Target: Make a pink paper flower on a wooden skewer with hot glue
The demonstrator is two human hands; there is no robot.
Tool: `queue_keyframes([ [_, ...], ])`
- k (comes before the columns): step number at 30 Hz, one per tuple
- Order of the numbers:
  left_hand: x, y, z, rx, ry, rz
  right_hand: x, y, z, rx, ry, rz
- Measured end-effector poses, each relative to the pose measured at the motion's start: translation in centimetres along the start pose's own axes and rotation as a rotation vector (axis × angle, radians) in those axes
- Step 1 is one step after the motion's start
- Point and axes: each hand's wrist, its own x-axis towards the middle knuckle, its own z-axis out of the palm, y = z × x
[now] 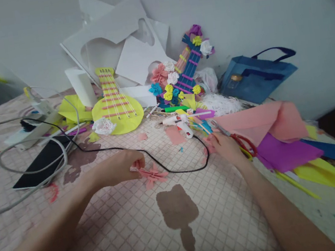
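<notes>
At the left of centre my left hand (131, 164) is closed in a pinch on a pink paper flower (153, 176), whose petals spread out to the right just above the table. My right hand (225, 147) reaches among the paper scraps right of centre, its fingers bent together; what they pinch, if anything, is too small to make out. Beside it lie red-handled scissors (246, 144) and small pink paper pieces (208, 145). A white glue gun (183, 124) rests just beyond, to the left of the right hand, its black cord (182, 172) curving between both hands.
Behind stand a yellow paper guitar (117, 105) and a blue guitar (190, 69) covered with paper flowers. Pink crepe paper (261, 122) and a purple sheet (285, 152) lie at right, near a blue bag (254, 76). Left are a black tablet-like slab (45, 160) and a power strip (31, 131).
</notes>
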Motion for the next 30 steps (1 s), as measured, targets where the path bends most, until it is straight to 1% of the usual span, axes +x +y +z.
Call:
queue_keyframes([
  [4, -0.1, 0.0, -0.4, -0.004, -0.013, 0.001, -0.2, 0.7, -0.1, -0.063, 0.020, -0.006],
  [10, -0.1, 0.1, -0.5, 0.020, -0.015, -0.014, -0.3, 1.2, 0.0, -0.037, 0.040, -0.058],
  [13, -0.1, 0.3, -0.4, 0.015, -0.041, -0.007, -0.4, 0.7, -0.6, 0.019, 0.115, -0.062],
  [16, 0.0, 0.4, -0.2, 0.003, -0.051, 0.014, -1.0, -1.3, -1.5, 0.164, 0.253, -0.116],
  [17, 0.0, 0.5, -0.1, -0.001, -0.048, 0.024, -1.3, -2.2, -1.8, 0.210, 0.274, -0.151],
  [18, 0.0, 0.5, 0.0, -0.007, -0.042, 0.033, -1.7, -3.2, -2.0, 0.251, 0.269, -0.189],
  [20, 0.2, 0.5, 0.2, -0.018, -0.029, 0.055, -2.6, -5.1, -2.2, 0.316, 0.249, -0.273],
  [24, 0.5, 0.3, 0.7, -0.013, -0.022, 0.099, -4.2, -8.0, -1.7, 0.433, 0.127, -0.503],
  [26, 0.6, 0.3, 0.9, -0.010, -0.012, 0.116, -4.8, -9.0, -1.3, 0.494, 0.085, -0.566],
  [30, 0.6, 0.6, 0.7, -0.033, 0.029, 0.137, -5.6, -10.4, -0.7, 0.565, 0.005, -0.640],
])
